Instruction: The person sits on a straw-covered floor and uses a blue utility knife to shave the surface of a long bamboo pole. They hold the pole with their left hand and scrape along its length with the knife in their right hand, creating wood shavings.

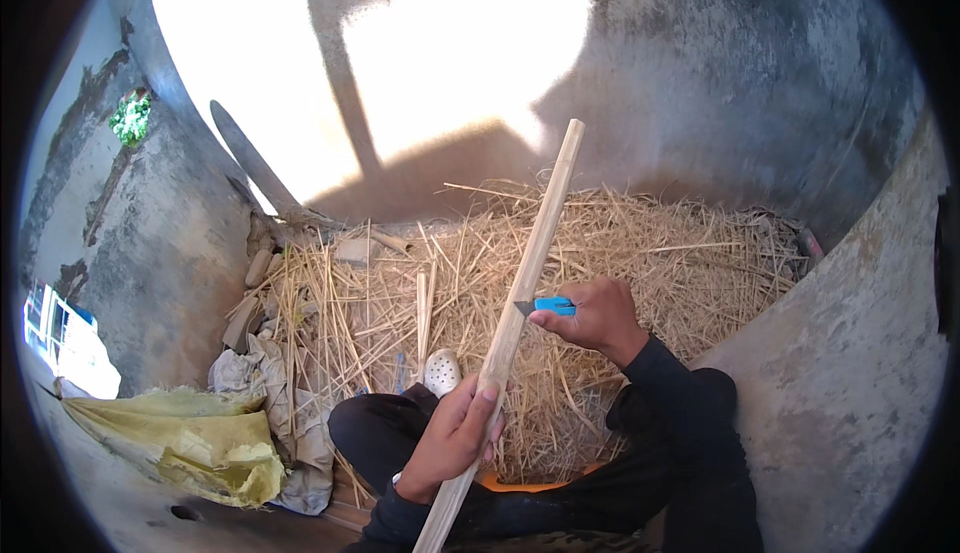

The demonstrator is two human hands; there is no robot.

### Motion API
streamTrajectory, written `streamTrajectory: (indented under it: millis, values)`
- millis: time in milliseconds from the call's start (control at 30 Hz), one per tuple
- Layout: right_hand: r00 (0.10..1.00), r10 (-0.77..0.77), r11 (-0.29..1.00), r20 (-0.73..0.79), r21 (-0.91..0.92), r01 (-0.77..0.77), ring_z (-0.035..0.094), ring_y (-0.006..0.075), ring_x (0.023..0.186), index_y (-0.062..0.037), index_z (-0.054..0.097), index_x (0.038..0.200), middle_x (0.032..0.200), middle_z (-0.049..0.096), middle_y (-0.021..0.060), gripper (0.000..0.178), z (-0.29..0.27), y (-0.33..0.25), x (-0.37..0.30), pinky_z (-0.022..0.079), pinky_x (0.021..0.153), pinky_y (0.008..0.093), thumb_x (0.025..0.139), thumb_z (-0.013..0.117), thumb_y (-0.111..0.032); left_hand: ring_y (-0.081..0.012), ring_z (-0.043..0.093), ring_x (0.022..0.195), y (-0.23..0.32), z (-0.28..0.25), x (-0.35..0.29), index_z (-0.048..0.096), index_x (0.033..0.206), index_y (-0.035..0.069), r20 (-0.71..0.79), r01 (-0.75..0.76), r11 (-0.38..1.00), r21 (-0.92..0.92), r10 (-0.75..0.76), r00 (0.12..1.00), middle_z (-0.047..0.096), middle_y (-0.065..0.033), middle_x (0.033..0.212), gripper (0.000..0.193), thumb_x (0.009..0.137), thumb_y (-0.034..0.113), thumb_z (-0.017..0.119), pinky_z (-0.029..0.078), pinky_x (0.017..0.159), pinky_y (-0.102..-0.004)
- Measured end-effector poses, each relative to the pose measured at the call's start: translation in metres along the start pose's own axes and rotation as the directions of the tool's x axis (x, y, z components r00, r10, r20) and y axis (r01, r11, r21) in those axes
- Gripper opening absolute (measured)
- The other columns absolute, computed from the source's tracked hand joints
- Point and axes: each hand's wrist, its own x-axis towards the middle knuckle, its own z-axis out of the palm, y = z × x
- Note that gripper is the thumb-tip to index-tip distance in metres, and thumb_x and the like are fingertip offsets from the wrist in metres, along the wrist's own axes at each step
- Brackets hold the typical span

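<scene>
A long, pale wooden strip (537, 243), like split bamboo, slants up and away from my lap toward the far wall. My left hand (455, 435) is wrapped round its lower part, thumb lying along the top face. In my right hand (595, 318) is a blue utility knife (553, 306), its dark blade pointing left. The blade tip meets or nearly meets the strip's right edge, around its middle; whether it cuts in cannot be made out. The fingers under the strip are partly hidden.
Loose straw and shavings (680, 273) heap before me against the concrete wall (700, 83). Thin split sticks (424, 303) lie left of the strip. A white clog (441, 371) shows by my knee. A yellowish woven sack (190, 443) lies at the left. Another wall (850, 373) rises close on the right.
</scene>
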Motion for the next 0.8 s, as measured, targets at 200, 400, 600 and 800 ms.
streamTrajectory:
  millis: [200, 400, 600, 800]
  values:
    - [0.996, -0.016, 0.996, -0.085, -0.092, 0.008, 0.053, 0.0256, 0.041, -0.0107, 0.055, 0.051, 0.044, 0.049, 0.0074, 0.071, 0.017, 0.021, 0.003, 0.04, 0.042, 0.0386, 0.075, 0.055, -0.078, -0.0055, 0.046, 0.047, -0.002, -0.002, 0.002, 0.051, 0.118, 0.004, 0.006, 0.002, 0.998, 0.059, -0.002, 1.0, 0.049, 0.0004, 0.065, 0.037, 0.104, 0.036, 0.037, 0.04, 0.046, -0.0187]
    - [0.945, 0.29, 0.937, -0.149, -0.16, -0.312, 0.055, 0.0271, 0.042, -0.0092, 0.057, 0.052, 0.044, 0.049, 0.0093, 0.076, -0.001, 0.103, 0.033, 0.042, 0.044, 0.0425, 0.08, 0.045, -0.079, -0.0053, 0.046, 0.048, -0.014, 0.012, -0.015, 0.05, 0.118, 0.005, 0.106, 0.059, 0.998, 0.005, -0.059, 0.993, 0.049, 0.0014, 0.065, 0.037, 0.104, 0.036, 0.036, 0.039, 0.047, -0.0182]
    - [0.927, 0.296, 0.917, -0.23, -0.203, -0.343, 0.06, 0.0316, 0.054, -0.0079, 0.063, 0.059, 0.052, 0.056, 0.012, 0.078, -0.01, 0.139, 0.055, 0.046, 0.052, 0.0456, 0.081, 0.042, -0.08, -0.005, 0.046, 0.047, -0.014, 0.012, -0.017, 0.05, 0.119, 0.004, 0.13, 0.049, 0.999, 0.011, -0.05, 0.99, 0.049, 0.0006, 0.067, 0.038, 0.104, 0.037, 0.036, 0.039, 0.047, -0.0176]
    - [0.598, 0.637, 0.654, -0.486, -0.07, -0.753, 0.064, 0.0363, 0.062, -0.0053, 0.064, 0.06, 0.057, 0.059, 0.0184, 0.085, -0.028, 0.236, 0.077, 0.047, 0.06, 0.0483, 0.082, 0.034, -0.082, -0.0053, 0.046, 0.048, -0.008, 0.021, -0.033, 0.045, 0.115, 0.004, 0.278, 0.105, 0.992, 0.064, -0.119, 0.953, 0.048, 0.0007, 0.069, 0.033, 0.105, 0.034, 0.034, 0.04, 0.047, -0.0192]
